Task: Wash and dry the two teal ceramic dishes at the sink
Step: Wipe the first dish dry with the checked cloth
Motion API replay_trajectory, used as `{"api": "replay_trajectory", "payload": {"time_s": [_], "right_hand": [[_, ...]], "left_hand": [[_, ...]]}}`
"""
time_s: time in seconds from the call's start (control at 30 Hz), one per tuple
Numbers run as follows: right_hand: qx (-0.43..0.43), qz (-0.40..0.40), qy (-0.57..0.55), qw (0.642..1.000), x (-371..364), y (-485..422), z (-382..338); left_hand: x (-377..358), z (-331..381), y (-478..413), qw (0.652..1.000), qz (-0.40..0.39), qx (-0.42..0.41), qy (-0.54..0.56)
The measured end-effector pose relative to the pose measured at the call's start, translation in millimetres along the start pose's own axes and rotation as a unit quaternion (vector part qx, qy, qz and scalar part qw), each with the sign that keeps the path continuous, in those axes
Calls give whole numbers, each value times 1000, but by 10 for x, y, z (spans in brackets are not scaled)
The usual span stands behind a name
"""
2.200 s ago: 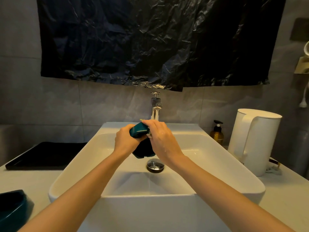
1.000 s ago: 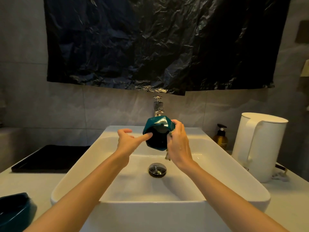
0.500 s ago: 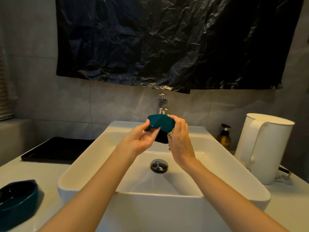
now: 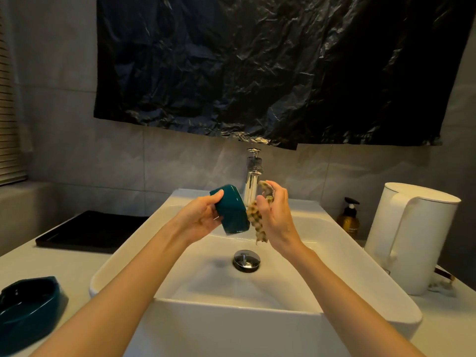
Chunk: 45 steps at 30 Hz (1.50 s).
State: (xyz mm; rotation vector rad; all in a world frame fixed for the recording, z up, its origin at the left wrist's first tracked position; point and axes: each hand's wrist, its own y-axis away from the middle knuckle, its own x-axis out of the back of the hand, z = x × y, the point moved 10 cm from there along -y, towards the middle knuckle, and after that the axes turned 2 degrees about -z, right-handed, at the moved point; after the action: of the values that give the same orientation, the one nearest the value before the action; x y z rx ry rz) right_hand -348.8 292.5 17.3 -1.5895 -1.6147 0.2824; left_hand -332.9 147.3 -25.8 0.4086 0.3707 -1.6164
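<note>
Teal and glossy, one ceramic dish (image 4: 231,213) hangs tilted on edge above the white sink (image 4: 123,256), just in front of the faucet (image 4: 252,181); our left hand (image 4: 198,219) grips it, fingers (image 4: 217,196) curled round its rim. Our right hand (image 4: 278,217) pinches a checked cloth (image 4: 255,221) just beside that dish. The second teal dish (image 4: 28,305) sits on the counter (image 4: 64,261) left of the sink, well apart from both hands.
</note>
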Motion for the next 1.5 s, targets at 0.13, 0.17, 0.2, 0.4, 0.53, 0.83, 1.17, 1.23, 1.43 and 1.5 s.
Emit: {"api": "replay_trajectory", "payload": {"time_s": [0.13, 0.17, 0.2, 0.4, 0.53, 0.83, 1.17, 1.23, 1.43, 1.5], "right_hand": [[-32, -25, -40, 998, -56, -25, 65], [-30, -29, -53, 998, -58, -9, 49], [-26, -37, -67, 997, -70, 7, 46], [86, 1, 21, 996, -13, 49, -170], [104, -23, 13, 994, -80, 100, -236], [220, 45, 57, 973, 10, 161, -497], [312, -40, 154, 937, -287, 277, -637], [290, -23, 156, 944, -222, 232, -604], [364, -87, 197, 906, -371, 422, -706], [318, -44, 182, 929, -264, 288, -667]], "left_hand": [[18, -34, -49, 996, 5, 7, -88], [13, -45, -60, 995, 8, 7, -100], [-2, -52, -67, 994, 9, 5, -110], [27, -6, -114, 986, 45, -38, -155], [37, 22, -95, 984, 58, -53, -160], [80, 8, -146, 967, 92, -76, -226], [184, 64, -140, 967, 111, -83, -215], [192, 53, -142, 969, 111, -81, -203], [211, 52, -112, 982, 91, -53, -160], [174, 51, -111, 980, 73, -56, -175]]}}
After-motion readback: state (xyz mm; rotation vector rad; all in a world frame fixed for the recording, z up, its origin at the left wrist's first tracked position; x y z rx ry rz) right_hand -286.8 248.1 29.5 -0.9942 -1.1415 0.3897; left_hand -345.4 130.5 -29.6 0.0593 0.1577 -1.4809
